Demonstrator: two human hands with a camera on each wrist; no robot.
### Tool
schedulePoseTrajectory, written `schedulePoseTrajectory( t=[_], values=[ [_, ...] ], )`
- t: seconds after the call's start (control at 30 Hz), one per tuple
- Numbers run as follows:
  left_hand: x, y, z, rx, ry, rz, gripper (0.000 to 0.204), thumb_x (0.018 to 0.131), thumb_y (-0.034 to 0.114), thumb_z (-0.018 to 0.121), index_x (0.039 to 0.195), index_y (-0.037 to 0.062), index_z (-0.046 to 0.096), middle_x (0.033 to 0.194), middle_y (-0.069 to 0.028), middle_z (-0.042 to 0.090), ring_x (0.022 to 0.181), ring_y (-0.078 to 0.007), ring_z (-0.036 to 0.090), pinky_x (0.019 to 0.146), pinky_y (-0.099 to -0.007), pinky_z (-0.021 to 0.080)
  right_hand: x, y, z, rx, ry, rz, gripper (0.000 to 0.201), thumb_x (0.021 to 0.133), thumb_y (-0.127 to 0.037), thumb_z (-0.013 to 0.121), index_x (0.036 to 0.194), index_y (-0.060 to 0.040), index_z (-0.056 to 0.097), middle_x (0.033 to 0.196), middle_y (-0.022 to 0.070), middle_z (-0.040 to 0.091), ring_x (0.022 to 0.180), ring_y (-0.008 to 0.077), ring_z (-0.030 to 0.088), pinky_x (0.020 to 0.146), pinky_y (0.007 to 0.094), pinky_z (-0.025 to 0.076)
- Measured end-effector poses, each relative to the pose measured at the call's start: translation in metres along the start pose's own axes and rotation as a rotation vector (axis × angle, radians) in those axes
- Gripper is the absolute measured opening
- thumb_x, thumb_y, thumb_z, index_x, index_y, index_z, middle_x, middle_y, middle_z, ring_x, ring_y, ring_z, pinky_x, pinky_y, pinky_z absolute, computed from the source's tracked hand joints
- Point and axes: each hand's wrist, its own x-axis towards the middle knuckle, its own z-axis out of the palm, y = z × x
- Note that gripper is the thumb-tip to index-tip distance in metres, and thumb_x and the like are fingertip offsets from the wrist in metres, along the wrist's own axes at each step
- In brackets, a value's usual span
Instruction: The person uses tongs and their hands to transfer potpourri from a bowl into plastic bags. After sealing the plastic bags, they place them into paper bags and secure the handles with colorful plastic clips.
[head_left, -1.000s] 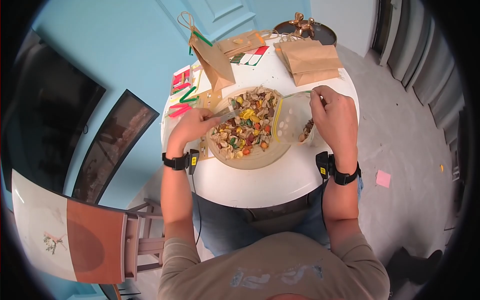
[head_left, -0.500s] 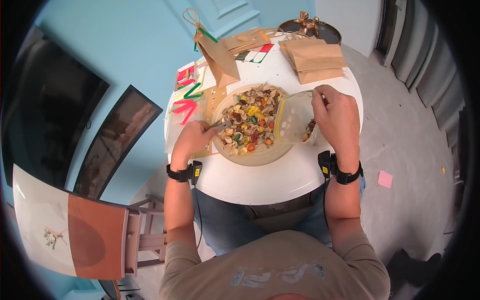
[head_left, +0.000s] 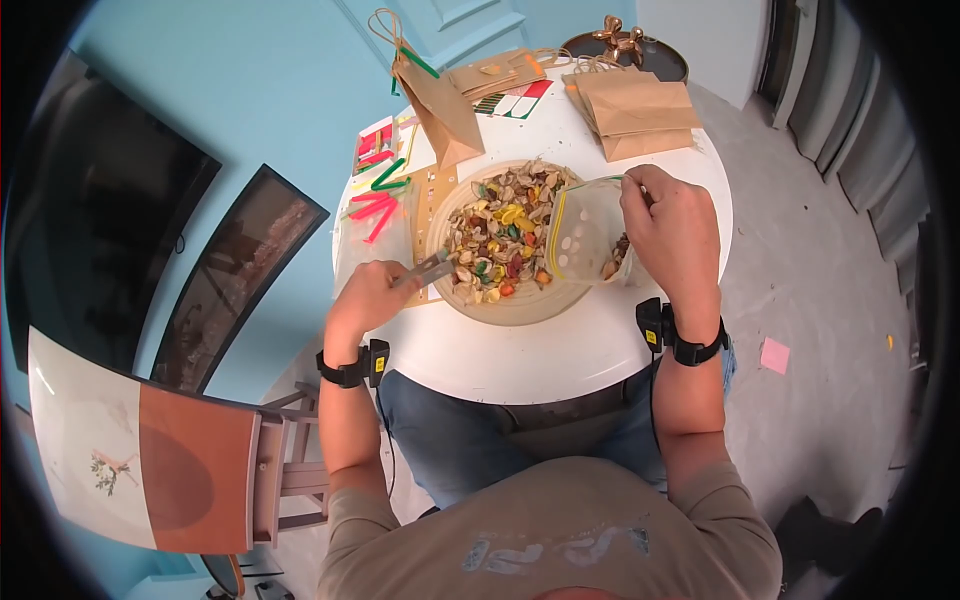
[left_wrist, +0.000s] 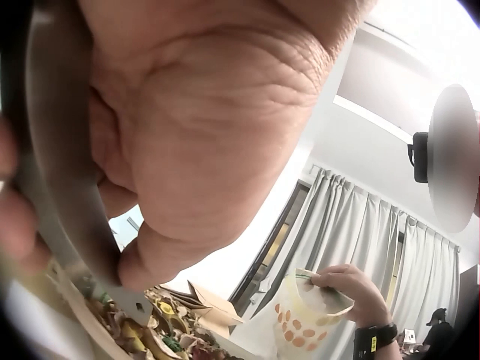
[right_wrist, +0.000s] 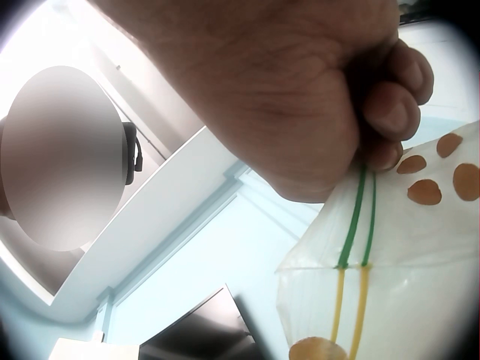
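My left hand (head_left: 368, 298) pinches metal tongs (head_left: 432, 271), whose tips are at the left rim of a round beige basin (head_left: 520, 317). The left wrist view shows the bent steel of the tongs (left_wrist: 64, 150) between thumb and fingers. Dried potpourri (head_left: 490, 235), in tan, yellow, orange and green pieces, fills the basin. At the basin's right side, my right hand (head_left: 676, 232) pinches the top edge of a translucent zip bag (head_left: 585, 232), its mouth spread toward the basin. Dark bits show low inside the bag. Orange-brown spots and a green and yellow zip strip (right_wrist: 351, 232) mark it close up.
A standing kraft paper bag (head_left: 438, 110) and flat kraft bags (head_left: 640, 115) are at the table's back. Pink strips (head_left: 372, 212) and green strips (head_left: 388, 178) lie at the left. A dark round tray (head_left: 665, 62) with a copper balloon-dog figure (head_left: 618, 42) stands behind.
My left hand has drawn the tongs from the middle of the potpourri back toward the left front rim. My right hand keeps its hold on the zip bag, nearly unmoved.
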Motion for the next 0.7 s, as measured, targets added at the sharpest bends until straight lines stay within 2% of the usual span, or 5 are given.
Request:
schedulePoseTrajectory(
  t=[0.07, 0.17, 0.37, 0.47, 0.7],
  values=[
    [0.001, 0.007, 0.006, -0.01, -0.027, 0.025, 0.041, 0.1, 0.038, 0.08, 0.104, -0.0026, 0.087, 0.073, -0.0234, 0.074, 0.071, -0.037, 0.076, 0.071, -0.0476, 0.057, 0.0, -0.001, -0.001, -0.004, -0.002, 0.004, 0.019, 0.102, -0.013, 0.072, 0.099, 0.0016, 0.084, 0.08, 0.0246, 0.077, 0.072, 0.043, 0.076, 0.072, 0.0479, 0.061],
    [0.006, 0.02, 0.011, 0.016, -0.078, 0.011, 0.042, 0.099, 0.036, 0.083, 0.11, -0.0037, 0.087, 0.076, -0.0206, 0.075, 0.07, -0.0279, 0.073, 0.069, -0.0433, 0.055, -0.001, -0.001, -0.001, -0.006, 0.007, -0.011, 0.019, 0.102, -0.013, 0.072, 0.1, 0.0012, 0.084, 0.08, 0.0247, 0.077, 0.072, 0.0431, 0.076, 0.072, 0.0484, 0.061],
    [0.007, 0.03, 0.021, 0.099, -0.013, 0.076, 0.037, 0.101, 0.033, 0.082, 0.107, -0.0028, 0.086, 0.077, -0.0253, 0.073, 0.07, -0.0369, 0.073, 0.069, -0.0458, 0.055, -0.001, -0.002, 0.001, 0.006, 0.002, -0.015, 0.019, 0.102, -0.013, 0.072, 0.099, 0.001, 0.084, 0.08, 0.0246, 0.077, 0.072, 0.0429, 0.076, 0.073, 0.0483, 0.061],
    [0.007, 0.031, 0.022, 0.092, 0.013, 0.103, 0.032, 0.102, 0.029, 0.08, 0.1, -0.0014, 0.086, 0.081, -0.028, 0.075, 0.081, -0.0481, 0.075, 0.076, -0.052, 0.059, -0.001, 0.0, 0.001, 0.014, -0.004, -0.011, 0.019, 0.102, -0.013, 0.073, 0.099, 0.0011, 0.084, 0.079, 0.0246, 0.076, 0.072, 0.0429, 0.076, 0.072, 0.0481, 0.061],
    [0.009, 0.031, 0.021, 0.073, 0.044, 0.153, 0.026, 0.102, 0.023, 0.08, 0.105, -0.001, 0.087, 0.082, -0.0285, 0.075, 0.079, -0.047, 0.075, 0.075, -0.0518, 0.058, -0.002, 0.002, 0.001, 0.005, 0.007, -0.023, 0.019, 0.102, -0.014, 0.072, 0.097, 0.0009, 0.083, 0.077, 0.0248, 0.075, 0.071, 0.043, 0.075, 0.07, 0.0483, 0.06]
  ],
)
